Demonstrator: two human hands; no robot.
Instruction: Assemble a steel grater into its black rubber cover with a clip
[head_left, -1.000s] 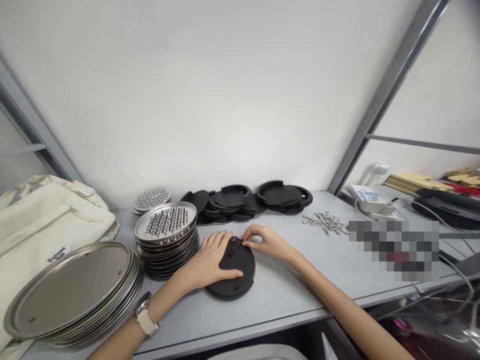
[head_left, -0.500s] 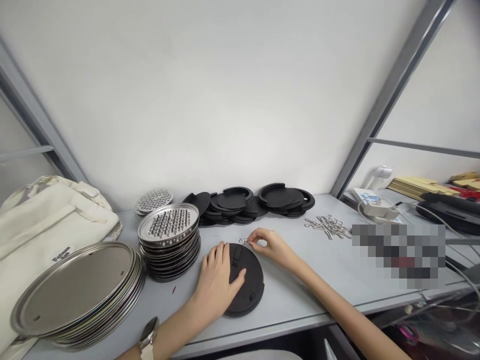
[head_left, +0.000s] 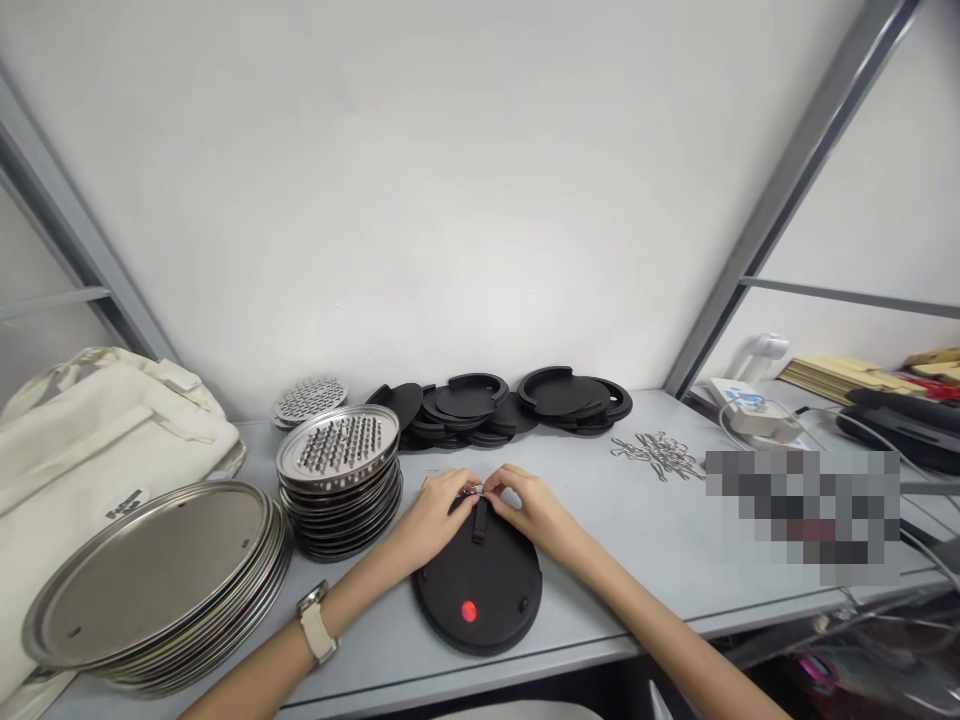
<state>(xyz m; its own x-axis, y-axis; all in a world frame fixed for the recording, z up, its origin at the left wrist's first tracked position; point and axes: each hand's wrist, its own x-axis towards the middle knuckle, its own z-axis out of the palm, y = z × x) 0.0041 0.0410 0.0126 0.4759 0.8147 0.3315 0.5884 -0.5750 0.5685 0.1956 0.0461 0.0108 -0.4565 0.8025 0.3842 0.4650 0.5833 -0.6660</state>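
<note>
A round black disc [head_left: 480,580] lies on the table in front of me. It has a short raised strip [head_left: 479,522] near its far edge, a small black knob and a bright red spot [head_left: 469,611]. At that far edge, a small bent metal wire clip [head_left: 474,490] sits between my fingertips. My left hand [head_left: 437,513] pinches it from the left, its fingers partly hiding it. From the other side my right hand [head_left: 531,508] grips the clip between thumb and forefinger. A loose heap of similar wire clips [head_left: 660,455] lies to the right.
Left of the disc stand a stack of round grater plates [head_left: 341,500] and a stack of oval metal trays [head_left: 157,570]. Black rings and discs [head_left: 465,405] are piled along the wall. A cream bag [head_left: 112,430] rests at far left; a white box [head_left: 742,400] is at right.
My left hand has left the disc's face and joined my right hand at the wire clip. The disc sits nearer to me and slightly turned, with its red spot now showing.
</note>
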